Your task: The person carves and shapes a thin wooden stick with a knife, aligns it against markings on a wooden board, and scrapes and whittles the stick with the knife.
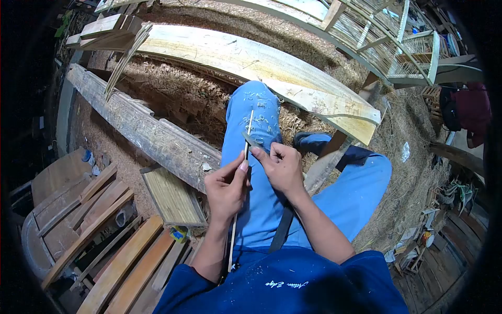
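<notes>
Left hand [228,189] pinches a thin stick [251,120]; right hand [283,170] grips a knife [251,140], blade against stick; shavings [257,97] dot the trousers [348,188].

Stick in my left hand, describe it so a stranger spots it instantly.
Find the blue trousers, then the left hand above. It pinches the stick, thin and pale. Unlike the bunched sticks, upper left, it is single, with a blade across it.
</notes>
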